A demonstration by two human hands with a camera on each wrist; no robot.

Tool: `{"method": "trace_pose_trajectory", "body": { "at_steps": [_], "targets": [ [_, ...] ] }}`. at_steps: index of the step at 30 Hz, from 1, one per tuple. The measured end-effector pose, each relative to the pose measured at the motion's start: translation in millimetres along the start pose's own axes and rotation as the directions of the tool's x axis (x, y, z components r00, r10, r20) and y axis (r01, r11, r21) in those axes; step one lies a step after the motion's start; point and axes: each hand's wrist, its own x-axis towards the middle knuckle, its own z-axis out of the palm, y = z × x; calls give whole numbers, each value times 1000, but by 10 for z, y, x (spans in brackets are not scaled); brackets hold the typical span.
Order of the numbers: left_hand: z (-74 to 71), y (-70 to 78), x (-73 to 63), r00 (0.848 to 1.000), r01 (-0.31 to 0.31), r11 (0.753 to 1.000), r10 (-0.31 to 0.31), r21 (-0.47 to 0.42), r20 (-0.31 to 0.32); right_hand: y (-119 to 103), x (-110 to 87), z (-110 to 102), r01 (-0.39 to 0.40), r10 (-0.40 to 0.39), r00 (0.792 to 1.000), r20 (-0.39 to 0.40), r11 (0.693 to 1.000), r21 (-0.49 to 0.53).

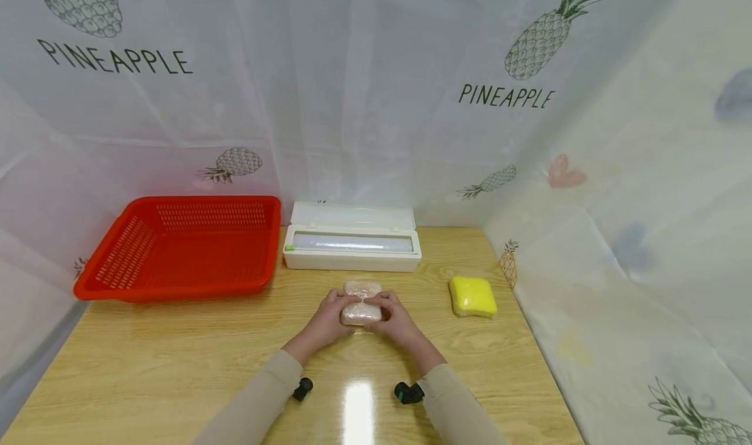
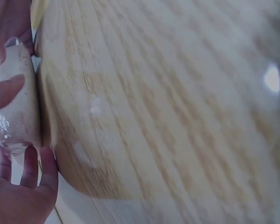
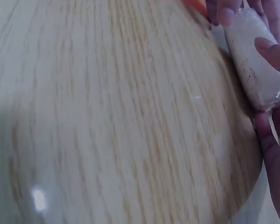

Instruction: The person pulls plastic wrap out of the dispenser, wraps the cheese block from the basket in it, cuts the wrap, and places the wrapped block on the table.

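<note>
Midway across the wooden table, an off-white block in clear plastic film point(image 1: 361, 314) lies between the two hands. It has reddish-brown flecks, and the head view shows a second pale pinkish part point(image 1: 361, 290) behind it; whether the two are one piece I cannot tell. The left hand point(image 1: 329, 318) grips its left side, thumb on top and fingers around the end. From the right, the right hand point(image 1: 395, 316) holds the other end likewise, its thumb point(image 3: 273, 53) lying on the film. Loose film bunches at the block's end point(image 2: 14, 147) in the left wrist view.
Behind the hands stands a white cling film dispenser point(image 1: 352, 261), lid raised. A red plastic basket point(image 1: 176, 295) is at the back left. To the right lies a yellow sponge with a glossy surface point(image 1: 472, 296). Printed curtains point(image 1: 376, 106) enclose the wooden table point(image 1: 176, 367).
</note>
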Motion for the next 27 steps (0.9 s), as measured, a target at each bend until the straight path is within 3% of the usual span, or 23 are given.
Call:
{"method": "trace_pose_trajectory", "body": {
  "at_steps": [8, 11, 18, 21, 23, 27],
  "targets": [
    [14, -61, 52, 998, -51, 999, 51, 19, -40, 90, 3, 8, 100, -103, 995, -11, 982, -157],
    [1, -48, 54, 997, -38, 999, 37, -4, -61, 48, -4, 14, 132, -142, 989, -38, 973, -190],
    [-143, 65, 30, 996, 3, 1000, -5, -16, -91, -427, -88, -48, 171, -179, 982, -52, 976, -133],
    [-193, 95, 5, 995, 10, 999, -14, -33, -103, -486, -93, -72, 224, -231, 970, -73, 970, -100],
    [-220, 124, -18, 992, 14, 997, -23, -71, -122, -435, -71, -74, 221, -231, 968, -101, 970, -99],
    [-255, 185, -65, 987, 24, 986, -50, -165, -155, -322, -32, -62, 139, -155, 976, -155, 984, -110]
  ]
}}
